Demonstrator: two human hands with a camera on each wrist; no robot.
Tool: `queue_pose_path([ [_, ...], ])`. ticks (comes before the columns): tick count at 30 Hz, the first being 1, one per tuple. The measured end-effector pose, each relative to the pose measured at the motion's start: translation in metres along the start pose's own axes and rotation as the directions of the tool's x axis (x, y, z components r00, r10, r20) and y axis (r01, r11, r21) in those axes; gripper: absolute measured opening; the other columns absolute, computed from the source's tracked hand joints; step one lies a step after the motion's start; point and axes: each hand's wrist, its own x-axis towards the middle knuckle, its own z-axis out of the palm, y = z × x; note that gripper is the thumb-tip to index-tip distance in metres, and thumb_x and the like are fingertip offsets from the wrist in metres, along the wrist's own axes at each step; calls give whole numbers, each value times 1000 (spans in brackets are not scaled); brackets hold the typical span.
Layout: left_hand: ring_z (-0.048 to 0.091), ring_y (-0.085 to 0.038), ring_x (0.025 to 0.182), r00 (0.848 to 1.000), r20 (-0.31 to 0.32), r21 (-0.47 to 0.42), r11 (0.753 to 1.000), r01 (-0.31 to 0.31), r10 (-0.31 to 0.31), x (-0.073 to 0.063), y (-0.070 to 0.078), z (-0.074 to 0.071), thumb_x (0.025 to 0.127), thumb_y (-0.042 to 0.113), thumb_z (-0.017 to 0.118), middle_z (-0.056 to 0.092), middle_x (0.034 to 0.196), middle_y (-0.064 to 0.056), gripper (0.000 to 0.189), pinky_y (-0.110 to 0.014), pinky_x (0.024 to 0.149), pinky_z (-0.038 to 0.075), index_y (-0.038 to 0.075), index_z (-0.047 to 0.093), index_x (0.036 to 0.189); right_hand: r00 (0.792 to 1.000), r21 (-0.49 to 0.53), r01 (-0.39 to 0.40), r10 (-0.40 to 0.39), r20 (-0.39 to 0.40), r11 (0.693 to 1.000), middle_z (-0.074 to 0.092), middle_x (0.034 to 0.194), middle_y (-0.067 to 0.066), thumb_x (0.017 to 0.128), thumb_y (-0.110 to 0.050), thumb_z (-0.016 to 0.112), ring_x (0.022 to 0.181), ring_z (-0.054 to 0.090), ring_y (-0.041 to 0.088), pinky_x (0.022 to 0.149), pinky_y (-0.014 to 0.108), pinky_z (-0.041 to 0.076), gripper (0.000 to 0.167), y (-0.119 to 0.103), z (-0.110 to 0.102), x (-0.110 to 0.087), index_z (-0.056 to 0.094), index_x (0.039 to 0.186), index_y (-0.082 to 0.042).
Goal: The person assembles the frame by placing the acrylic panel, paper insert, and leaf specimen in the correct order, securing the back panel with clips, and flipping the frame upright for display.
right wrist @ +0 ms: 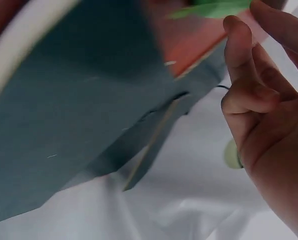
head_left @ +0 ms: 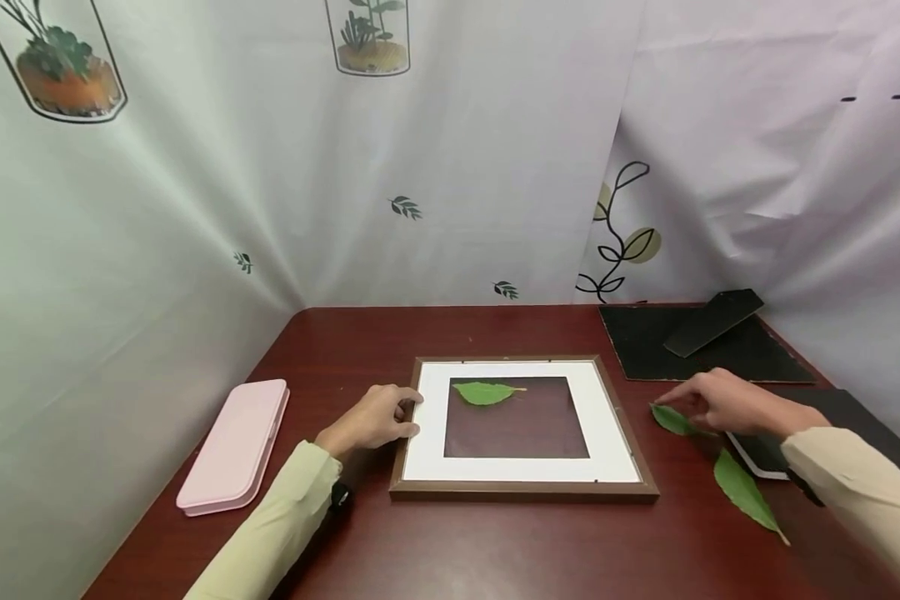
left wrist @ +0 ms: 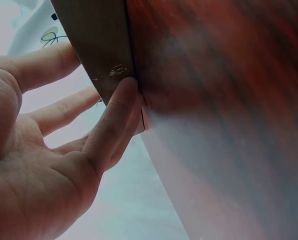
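A brown picture frame [head_left: 525,490] with a white mat [head_left: 427,433] lies flat on the table. My left hand [head_left: 371,417] holds its left side, thumb and index finger at the edge; the left wrist view has fingers against the frame's outer side [left wrist: 106,65]. One green leaf [head_left: 483,393] rests in the upper left of the mat's window. To the right of the frame, my right hand [head_left: 738,404] pinches a second leaf [head_left: 673,419] near the table top, partly covered by the fingers. A third leaf [head_left: 742,492] lies below that hand.
A pink case [head_left: 234,446] sits on the left. At the back right is a black backing board [head_left: 645,342] with its stand [head_left: 712,323] folded out. A dark, light-edged book-like thing [head_left: 862,429] lies under the right forearm. Patterned cloth [head_left: 457,150] hangs behind the table.
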Motion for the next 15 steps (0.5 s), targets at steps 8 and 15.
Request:
queue_pose_path([
  [8,69,-18,88,999,-11,-31,999,42,-43,-1,1,-1,86,9,77,70,94,-7,39,-32,75,56,0,67,122,999,-51,41,-42,-29,998,54,68,-15,82,-5,77,54,38,-5,52,19,36,42,21,11,-14,71,124,-7],
  [15,68,-17,88,1000,-3,-31,999,25,-25,1,0,1,86,10,77,69,97,-8,39,-33,76,56,0,67,122,997,-63,2,-7,-71,998,50,67,-11,80,3,75,51,34,-3,50,19,34,46,26,22,-17,71,124,-7],
])
